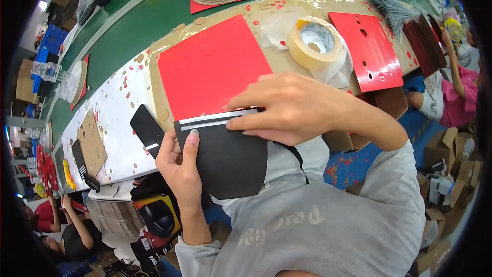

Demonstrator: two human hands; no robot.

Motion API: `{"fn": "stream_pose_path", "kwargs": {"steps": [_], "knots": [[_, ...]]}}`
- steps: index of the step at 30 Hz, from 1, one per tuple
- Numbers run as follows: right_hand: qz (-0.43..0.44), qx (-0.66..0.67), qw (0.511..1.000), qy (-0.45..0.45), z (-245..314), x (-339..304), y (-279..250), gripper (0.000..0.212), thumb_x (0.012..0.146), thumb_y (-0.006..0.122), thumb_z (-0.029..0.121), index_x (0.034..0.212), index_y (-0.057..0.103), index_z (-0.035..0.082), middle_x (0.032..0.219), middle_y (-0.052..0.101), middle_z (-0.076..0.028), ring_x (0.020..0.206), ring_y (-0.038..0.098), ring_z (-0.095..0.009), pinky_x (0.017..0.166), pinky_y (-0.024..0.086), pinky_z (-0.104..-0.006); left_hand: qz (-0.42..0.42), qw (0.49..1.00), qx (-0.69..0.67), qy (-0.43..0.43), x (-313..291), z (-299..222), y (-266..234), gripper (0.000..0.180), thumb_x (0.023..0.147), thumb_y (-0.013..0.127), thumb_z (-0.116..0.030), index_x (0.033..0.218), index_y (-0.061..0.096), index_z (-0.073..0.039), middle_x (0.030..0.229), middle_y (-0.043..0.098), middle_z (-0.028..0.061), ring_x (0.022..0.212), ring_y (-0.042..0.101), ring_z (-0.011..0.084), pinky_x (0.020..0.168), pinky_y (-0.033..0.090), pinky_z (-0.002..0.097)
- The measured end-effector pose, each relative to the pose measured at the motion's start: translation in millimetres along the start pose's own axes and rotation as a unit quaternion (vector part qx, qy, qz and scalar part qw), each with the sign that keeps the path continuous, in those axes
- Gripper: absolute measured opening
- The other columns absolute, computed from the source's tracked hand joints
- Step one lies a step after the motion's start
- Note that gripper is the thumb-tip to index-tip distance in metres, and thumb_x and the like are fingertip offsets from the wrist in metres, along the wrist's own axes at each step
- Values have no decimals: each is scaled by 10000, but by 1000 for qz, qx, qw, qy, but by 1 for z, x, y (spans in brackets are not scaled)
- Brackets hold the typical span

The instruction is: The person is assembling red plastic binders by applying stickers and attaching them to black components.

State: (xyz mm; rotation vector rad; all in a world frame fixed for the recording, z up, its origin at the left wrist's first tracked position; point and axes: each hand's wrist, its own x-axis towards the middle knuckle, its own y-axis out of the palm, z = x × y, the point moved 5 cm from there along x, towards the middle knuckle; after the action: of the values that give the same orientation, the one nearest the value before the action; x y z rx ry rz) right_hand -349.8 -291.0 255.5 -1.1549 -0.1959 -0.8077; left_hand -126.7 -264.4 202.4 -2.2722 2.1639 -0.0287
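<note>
Here we see a matte black panel (230, 166), pale-striped along its top, at the smooth red sheet's (215, 66) near edge. The left hand (180, 166) grips the panel; the right hand (292, 107) hides one corner, its grasp we cannot tell.

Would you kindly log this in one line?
left hand: holding flat black panel; right hand: at its narrow white strips; beyond: red square sheet

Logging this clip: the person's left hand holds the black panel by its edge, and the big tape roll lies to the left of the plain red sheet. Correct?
Not quite: the tape roll lies to the right of the plain red sheet, as the head view shows. The left hand does hold the black panel by its edge.
</note>
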Motion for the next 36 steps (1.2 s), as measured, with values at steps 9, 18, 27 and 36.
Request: {"fn": "stream_pose_path", "kwargs": {"steps": [9,18,27,36], "knots": [[61,22,997,40,2,-6,16,200,822,761,74,1022,768,58,1086,743,-127,865,744,-267,693,614,-362,1,1000,-12,-24,-4,5,-20,208,975,655,-78,1101,634,86,910,726,73,793,623,58,734,448,177],[154,108,974,125,2,-5,28,105,845,759,83,917,705,29,1099,694,-100,887,708,-263,757,591,-354,56,998,-15,-11,-7,5,-22,243,963,667,-57,1136,638,110,976,743,122,850,662,89,759,487,192],[174,222,952,115,4,10,40,113,845,756,41,905,661,31,1091,658,-100,944,675,-268,788,575,-369,61,996,-41,-47,-12,9,-40,253,965,674,-75,1135,649,110,954,746,115,829,671,89,755,501,191],[58,67,995,44,20,19,44,279,827,783,71,1106,768,67,1073,737,-121,895,728,-256,747,608,-338,32,996,-66,-48,-6,9,-63,204,967,650,-54,1105,654,96,936,745,107,806,670,82,743,507,192]]}}
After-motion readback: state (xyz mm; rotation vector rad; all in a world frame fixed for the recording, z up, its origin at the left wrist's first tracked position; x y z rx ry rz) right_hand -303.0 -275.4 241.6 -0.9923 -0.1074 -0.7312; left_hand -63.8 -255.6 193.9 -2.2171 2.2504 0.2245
